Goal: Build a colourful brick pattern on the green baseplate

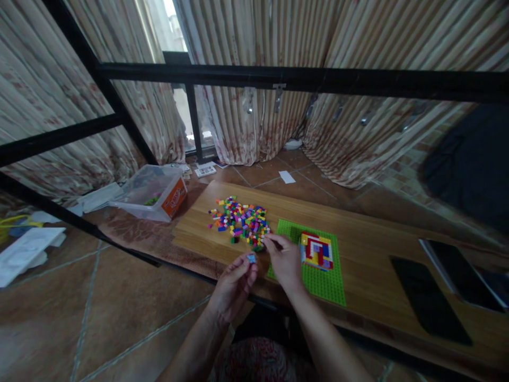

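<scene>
My left hand (237, 278) is closed in a pinch around a small light-blue toy brick (252, 258), held up near the board's front edge. My right hand (284, 260) reaches over the near right side of a heap of mixed coloured toy bricks (248, 220). Its thumb and forefinger are drawn together at the heap; whatever lies between them is too small to make out. Under and beside the right wrist is a green studded baseplate (334, 289). On it stands a low block of red, yellow, white and blue bricks (316, 251).
A wooden board (369, 254) carries everything. Dark flat panels (429, 300) lie at its right end. A clear plastic box (147, 191) with an orange label stands beyond its left end. A black metal bar (302, 79) crosses in front of the striped curtains (254, 42).
</scene>
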Motion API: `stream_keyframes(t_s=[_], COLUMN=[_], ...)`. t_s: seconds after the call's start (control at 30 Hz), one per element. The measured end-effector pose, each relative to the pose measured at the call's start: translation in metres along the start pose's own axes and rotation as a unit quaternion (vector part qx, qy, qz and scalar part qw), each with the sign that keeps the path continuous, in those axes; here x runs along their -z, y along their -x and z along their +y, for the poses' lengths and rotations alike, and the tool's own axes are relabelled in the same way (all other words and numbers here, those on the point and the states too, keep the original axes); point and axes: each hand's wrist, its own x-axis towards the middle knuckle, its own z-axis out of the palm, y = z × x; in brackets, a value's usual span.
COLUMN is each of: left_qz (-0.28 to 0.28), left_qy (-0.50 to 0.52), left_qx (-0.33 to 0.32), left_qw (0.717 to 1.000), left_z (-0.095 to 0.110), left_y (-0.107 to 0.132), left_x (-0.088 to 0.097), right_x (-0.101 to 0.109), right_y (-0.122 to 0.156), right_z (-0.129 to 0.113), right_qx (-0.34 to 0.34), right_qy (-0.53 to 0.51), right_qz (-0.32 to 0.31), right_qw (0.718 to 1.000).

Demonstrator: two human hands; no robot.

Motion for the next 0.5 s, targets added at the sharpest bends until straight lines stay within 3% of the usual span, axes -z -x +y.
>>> stream_keyframes(t_s=[0.1,0.2,0.33,0.43,0.5], left_qz=[0.032,0.051,0.062,0.073,0.070], left_qy=[-0.016,-0.054,-0.119,-0.162,-0.188], left_qx=[-0.005,-0.025,-0.045,-0.047,-0.045], left_qw=[0.999,0.997,0.990,0.983,0.979], left_z=[0.000,-0.001,-0.002,-0.003,-0.006], left_y=[-0.002,-0.004,-0.008,-0.010,-0.011], left_x=[0.003,0.006,0.010,0.009,0.006], right_x=[-0.004,-0.011,-0.011,0.001,0.013], right_y=[-0.021,-0.028,-0.020,-0.001,0.017], right_z=[0.007,0.012,0.011,0.002,-0.006], right_qx=[0.056,0.065,0.085,0.093,0.081], right_qy=[0.135,0.189,0.164,0.097,0.049], right_qz=[-0.021,-0.046,-0.040,-0.024,-0.047], right_qw=[0.989,0.979,0.982,0.991,0.994])
